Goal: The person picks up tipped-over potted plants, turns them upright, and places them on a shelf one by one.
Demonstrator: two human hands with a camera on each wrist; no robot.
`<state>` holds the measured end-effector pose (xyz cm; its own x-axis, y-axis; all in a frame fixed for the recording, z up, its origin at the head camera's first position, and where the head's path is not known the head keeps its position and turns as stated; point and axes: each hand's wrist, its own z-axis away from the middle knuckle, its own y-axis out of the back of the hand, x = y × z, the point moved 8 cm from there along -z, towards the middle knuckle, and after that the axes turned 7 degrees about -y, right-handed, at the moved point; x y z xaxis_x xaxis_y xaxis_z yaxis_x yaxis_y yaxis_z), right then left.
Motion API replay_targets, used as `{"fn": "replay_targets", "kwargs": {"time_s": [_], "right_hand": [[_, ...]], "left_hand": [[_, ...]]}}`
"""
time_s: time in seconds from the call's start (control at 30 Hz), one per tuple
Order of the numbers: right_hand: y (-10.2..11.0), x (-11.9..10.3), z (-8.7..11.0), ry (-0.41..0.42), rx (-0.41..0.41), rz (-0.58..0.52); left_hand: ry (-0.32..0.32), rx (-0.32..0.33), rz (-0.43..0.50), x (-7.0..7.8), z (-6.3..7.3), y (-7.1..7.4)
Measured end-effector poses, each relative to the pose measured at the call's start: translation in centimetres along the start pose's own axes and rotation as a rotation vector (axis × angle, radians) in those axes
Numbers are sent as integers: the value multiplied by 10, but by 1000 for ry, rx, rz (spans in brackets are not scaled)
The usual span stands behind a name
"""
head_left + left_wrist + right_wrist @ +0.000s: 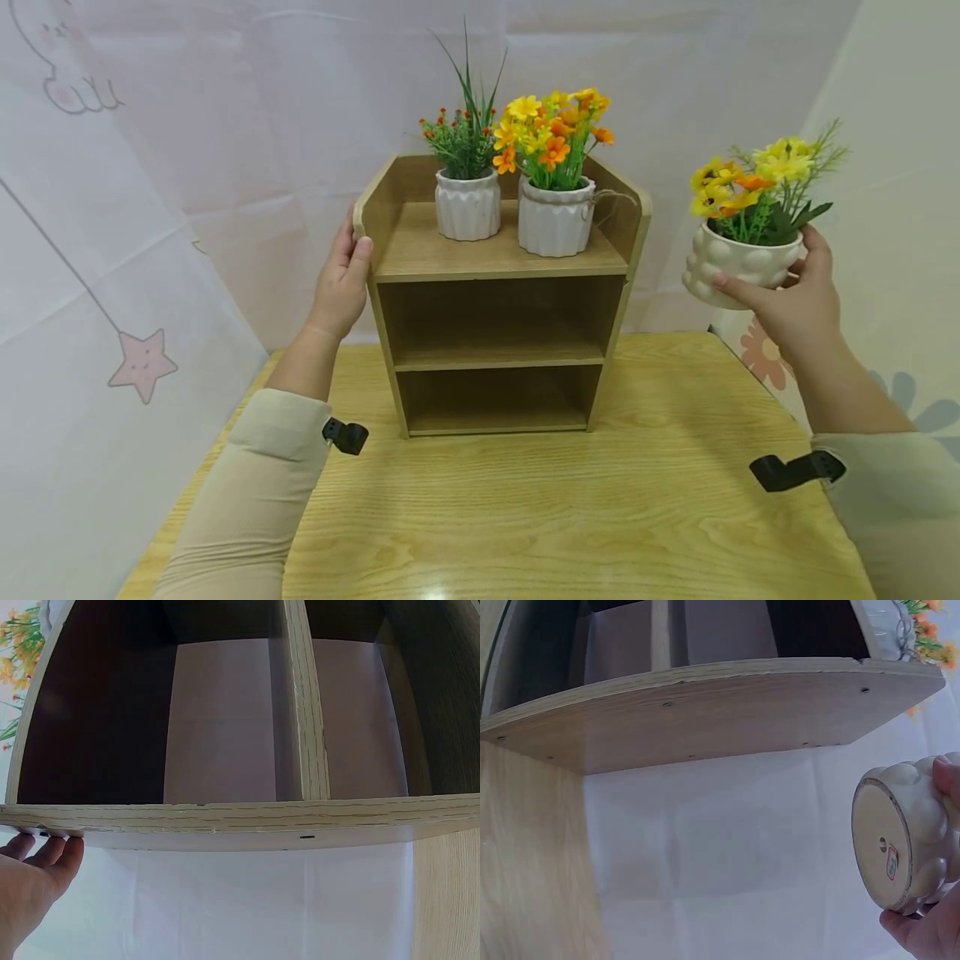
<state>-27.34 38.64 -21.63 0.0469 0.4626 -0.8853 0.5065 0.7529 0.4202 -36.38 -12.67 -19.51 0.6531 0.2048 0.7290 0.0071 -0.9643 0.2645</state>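
My right hand grips a cream, bubble-textured flowerpot of yellow and orange flowers, held in the air to the right of a small wooden shelf. In the right wrist view, the pot's round base faces the camera, with a small sticker on it. My left hand rests against the shelf's left side near the top, fingertips touching the outer panel. On the shelf's top stand a white pot with red-flecked greenery and a white pot with yellow and orange flowers, twine around its rim.
The shelf stands on a wood-grain table and has two compartments below its top. Raised side panels border the top board. A pale printed cloth hangs behind and to the left. Black wrist cameras sit on both sleeves.
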Motion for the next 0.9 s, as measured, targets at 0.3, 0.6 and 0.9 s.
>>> {"fn": "replay_targets", "kwargs": {"time_s": [0.3,0.6,0.9], "right_hand": [[5,-38,0,47,6,-91],[1,-84,3,127,-49,-311],[-11,-133,12,222,-146,-544]], "left_hand": [[-6,10,-1,0,-1,1],[7,5,-13,-1,0,0],[6,6,2,1,0,0]]}}
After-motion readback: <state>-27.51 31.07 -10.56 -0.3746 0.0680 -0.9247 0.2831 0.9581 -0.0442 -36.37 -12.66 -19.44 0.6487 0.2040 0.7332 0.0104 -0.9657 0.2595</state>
